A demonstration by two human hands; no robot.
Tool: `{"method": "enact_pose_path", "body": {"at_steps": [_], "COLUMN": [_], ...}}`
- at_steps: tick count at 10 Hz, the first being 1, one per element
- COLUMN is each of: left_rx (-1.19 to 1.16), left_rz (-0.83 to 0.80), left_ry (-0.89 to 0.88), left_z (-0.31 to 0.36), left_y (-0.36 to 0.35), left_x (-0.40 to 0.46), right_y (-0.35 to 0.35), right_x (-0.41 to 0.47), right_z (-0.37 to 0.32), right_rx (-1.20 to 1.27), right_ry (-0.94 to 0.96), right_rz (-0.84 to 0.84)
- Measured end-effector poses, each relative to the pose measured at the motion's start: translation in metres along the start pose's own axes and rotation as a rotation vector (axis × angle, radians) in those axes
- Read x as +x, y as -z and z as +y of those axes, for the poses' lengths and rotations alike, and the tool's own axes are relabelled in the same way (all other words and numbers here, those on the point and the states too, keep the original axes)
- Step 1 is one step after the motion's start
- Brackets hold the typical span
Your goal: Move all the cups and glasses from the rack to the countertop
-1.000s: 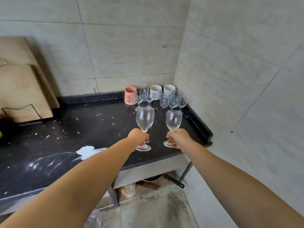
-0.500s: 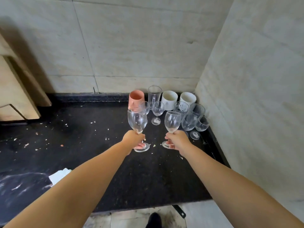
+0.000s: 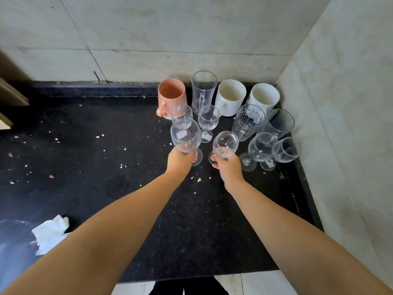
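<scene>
My left hand grips one wine glass by the stem, my right hand another, upright. Both sit mid-frame, at the front of the cluster already on the countertop, so I judge they'll join it without knocking neighbours

Black speckled stone table: cluster of mugs and clear glasses far right corner; crumpled white paper near left; scattered pale crumbs.
</scene>
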State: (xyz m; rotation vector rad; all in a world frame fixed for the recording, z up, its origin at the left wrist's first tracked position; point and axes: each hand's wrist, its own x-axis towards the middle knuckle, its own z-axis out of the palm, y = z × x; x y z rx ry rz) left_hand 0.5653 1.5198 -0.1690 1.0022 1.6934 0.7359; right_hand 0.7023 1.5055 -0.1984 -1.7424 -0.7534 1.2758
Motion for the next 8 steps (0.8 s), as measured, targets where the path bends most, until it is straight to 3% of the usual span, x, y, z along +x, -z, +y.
{"method": "enact_pose_path", "body": {"at_steps": [4, 8], "left_rx": [0.043, 0.114], "left_rz": [-0.097, -0.113], "left_ry": [0.051, -0.019], "left_z": [-0.024, -0.028], "left_y": [-0.012, -0.015], "left_x": [0.025, 0.023], "right_y": [0.002, 0.004], "right_x": [0.009, 0.01], "right_z": [0.014, 0.015], "right_rx": [-0.039, -0.012], "right_ry": [-0.022, -0.062], "right_rz": [0.003, -0.004]}}
